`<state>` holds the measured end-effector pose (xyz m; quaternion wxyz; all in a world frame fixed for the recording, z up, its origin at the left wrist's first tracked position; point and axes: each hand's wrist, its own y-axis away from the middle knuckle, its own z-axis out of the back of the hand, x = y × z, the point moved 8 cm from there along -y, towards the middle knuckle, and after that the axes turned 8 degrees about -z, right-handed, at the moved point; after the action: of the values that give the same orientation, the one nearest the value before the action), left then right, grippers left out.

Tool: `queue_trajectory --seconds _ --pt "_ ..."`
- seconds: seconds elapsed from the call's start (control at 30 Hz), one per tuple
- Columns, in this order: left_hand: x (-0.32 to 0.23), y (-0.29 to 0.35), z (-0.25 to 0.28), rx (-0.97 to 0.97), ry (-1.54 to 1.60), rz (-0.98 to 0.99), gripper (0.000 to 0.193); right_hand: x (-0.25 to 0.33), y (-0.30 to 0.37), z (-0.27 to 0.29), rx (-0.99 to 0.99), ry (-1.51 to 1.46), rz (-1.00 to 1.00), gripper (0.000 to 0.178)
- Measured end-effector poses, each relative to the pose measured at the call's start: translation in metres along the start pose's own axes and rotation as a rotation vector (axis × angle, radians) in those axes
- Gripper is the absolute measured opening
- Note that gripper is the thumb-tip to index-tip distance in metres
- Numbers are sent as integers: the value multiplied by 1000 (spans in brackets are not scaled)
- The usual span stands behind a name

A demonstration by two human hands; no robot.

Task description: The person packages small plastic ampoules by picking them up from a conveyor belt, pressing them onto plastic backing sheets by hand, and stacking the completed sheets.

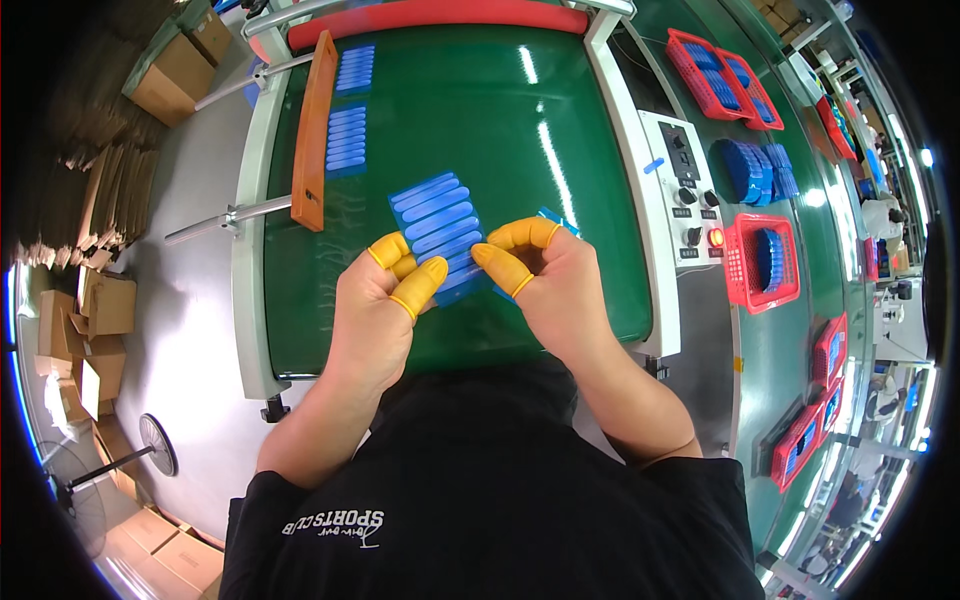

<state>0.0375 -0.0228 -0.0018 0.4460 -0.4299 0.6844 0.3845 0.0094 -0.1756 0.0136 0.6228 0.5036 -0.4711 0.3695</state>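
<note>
Above the near part of a green conveyor belt point(480, 120), I hold up a flat blue sheet of long rounded strips point(436, 215). My left hand point(375, 305) pinches its lower left edge between thumb and fingers. At its right edge is my right hand point(560, 290), thumb and index finger closed on it. Yellow finger cots cover thumbs and index fingers. Behind the right fingers shows a bit of another blue piece point(558, 222); whether that hand grips it is hidden. Two similar blue sheets point(347, 140) lie flat on the belt, beside an orange guide bar point(315, 135).
A red roller point(440, 15) crosses the belt's far end. Right of the belt sits a control box point(690, 190) with knobs and a lit red button. Beyond it, red baskets point(735, 262) and stacked blue pieces point(745, 172) stand on another green surface. Cardboard boxes point(170, 75) are at left.
</note>
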Motion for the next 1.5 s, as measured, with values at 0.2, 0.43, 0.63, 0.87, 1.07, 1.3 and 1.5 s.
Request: queue_trajectory --seconds 0.2,0.43,0.63,0.87,1.07,1.3,1.5 --pt "-1 2 6 -13 -2 -18 25 1 1 -1 65 -34 -21 16" --pt "-6 11 3 74 -61 -4 29 14 -31 -4 197 -100 -109 22" --pt "-14 11 -2 107 -33 -24 46 6 -30 -13 231 -169 -233 17" --pt "-7 9 9 102 -78 -24 54 -2 -36 -20 274 -211 -228 16" --pt "-9 6 25 61 -108 -3 58 -3 -55 -34 327 -329 -373 17" --pt "5 -6 54 75 -133 118 55 -21 -89 -64 418 -347 -373 14" --pt "6 -7 73 1 130 157 42 -34 -110 -92 381 -183 -372 11"
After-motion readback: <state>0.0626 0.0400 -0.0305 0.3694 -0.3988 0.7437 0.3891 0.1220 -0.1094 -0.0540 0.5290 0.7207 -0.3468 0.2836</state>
